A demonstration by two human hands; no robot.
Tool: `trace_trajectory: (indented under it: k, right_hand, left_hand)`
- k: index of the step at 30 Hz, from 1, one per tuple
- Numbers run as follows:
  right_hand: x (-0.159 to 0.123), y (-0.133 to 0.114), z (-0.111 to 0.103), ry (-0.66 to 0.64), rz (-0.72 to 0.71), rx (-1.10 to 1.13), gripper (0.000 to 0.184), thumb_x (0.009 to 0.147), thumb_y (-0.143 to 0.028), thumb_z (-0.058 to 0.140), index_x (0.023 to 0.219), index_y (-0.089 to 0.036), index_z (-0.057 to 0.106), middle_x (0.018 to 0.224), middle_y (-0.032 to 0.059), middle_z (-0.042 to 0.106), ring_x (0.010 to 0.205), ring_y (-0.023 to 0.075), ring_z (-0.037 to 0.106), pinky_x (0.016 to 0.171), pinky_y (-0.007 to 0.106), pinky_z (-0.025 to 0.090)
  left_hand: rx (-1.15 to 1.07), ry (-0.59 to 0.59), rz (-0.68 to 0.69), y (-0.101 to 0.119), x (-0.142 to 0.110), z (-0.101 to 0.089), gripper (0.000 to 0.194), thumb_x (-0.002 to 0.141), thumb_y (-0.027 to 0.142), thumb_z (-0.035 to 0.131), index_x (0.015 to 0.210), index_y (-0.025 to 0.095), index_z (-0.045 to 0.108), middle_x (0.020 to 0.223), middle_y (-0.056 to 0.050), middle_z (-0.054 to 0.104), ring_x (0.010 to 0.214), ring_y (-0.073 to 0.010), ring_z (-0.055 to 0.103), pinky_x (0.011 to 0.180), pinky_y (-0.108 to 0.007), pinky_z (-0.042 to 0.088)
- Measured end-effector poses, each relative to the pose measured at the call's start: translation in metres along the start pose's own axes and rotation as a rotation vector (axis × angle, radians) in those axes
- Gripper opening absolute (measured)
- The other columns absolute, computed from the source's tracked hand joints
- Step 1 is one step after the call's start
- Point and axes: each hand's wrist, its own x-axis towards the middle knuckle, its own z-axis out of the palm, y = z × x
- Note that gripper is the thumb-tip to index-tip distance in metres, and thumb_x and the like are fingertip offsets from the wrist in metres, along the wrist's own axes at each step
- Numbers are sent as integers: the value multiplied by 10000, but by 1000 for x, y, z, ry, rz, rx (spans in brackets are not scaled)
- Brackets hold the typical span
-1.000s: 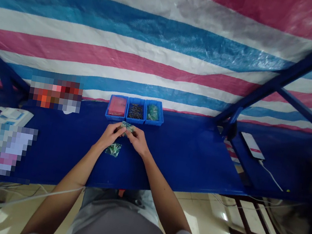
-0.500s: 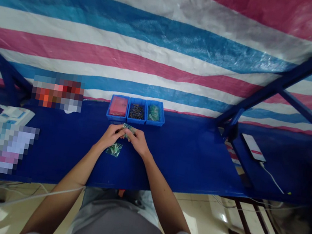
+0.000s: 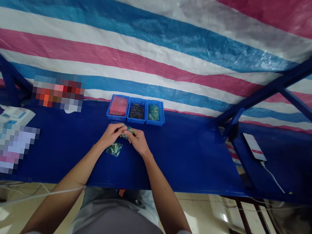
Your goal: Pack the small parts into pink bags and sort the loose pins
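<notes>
Left hand [image 3: 112, 135] and right hand [image 3: 138, 142] both grasping small green-filled plastic packet [image 3: 127, 131], pinched at fingertips above blue counter [image 3: 183, 165] for close handling; second packet [image 3: 114, 149] at 6 o'clock, three blue bins [image 3: 138, 100] at 12, within reach.

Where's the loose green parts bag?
The clear bag of green parts lies on the blue table, right below the left hand, in the head view.

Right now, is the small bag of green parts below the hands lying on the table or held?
Lying: the clear bag rests flat on the blue tabletop, ungripped.
</notes>
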Motion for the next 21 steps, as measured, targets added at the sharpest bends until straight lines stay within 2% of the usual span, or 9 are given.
trace_trajectory:
  k: [4,8,11,17,21]
  right_hand:
    - [1,-1,2,9,-6,31,441,911,-567,575,751,-160,639,620,-21,540,575,114,472,562,231,346]
    - [1,-4,1,80,-27,7,494,948,-568,507,642,-181,525,609,-22,502,596,119,464,587,239,354]
    - [0,-4,-1,85,-38,-28,518,953,-567,498,603,-186,500,578,-25,481,576,119,446,591,247,348]
    - [0,-2,-1,120,-33,-52,522,948,-555,517,579,-187,491,554,-27,469,552,116,426,569,252,323]
    - [-1,-2,1,114,-23,-53,496,972,-555,466,632,-195,489,593,-21,493,576,122,445,574,247,338]
  left_hand:
    - [16,28,-9,2,0,0,447,948,494,519,651,161,536,600,13,508,589,-132,489,594,-251,373]
    - [-8,104,-31,3,-1,1,434,938,484,543,638,171,517,568,23,497,554,-125,479,571,-246,370]
    - [15,130,-42,3,-2,2,475,935,488,551,587,175,471,519,32,459,517,-114,435,554,-249,333]
    - [14,7,-53,3,-3,1,476,934,517,538,619,160,553,547,13,520,539,-127,471,561,-257,336]
    - [87,-3,-21,3,-2,1,504,949,506,518,584,160,556,536,9,539,536,-127,485,582,-260,347]
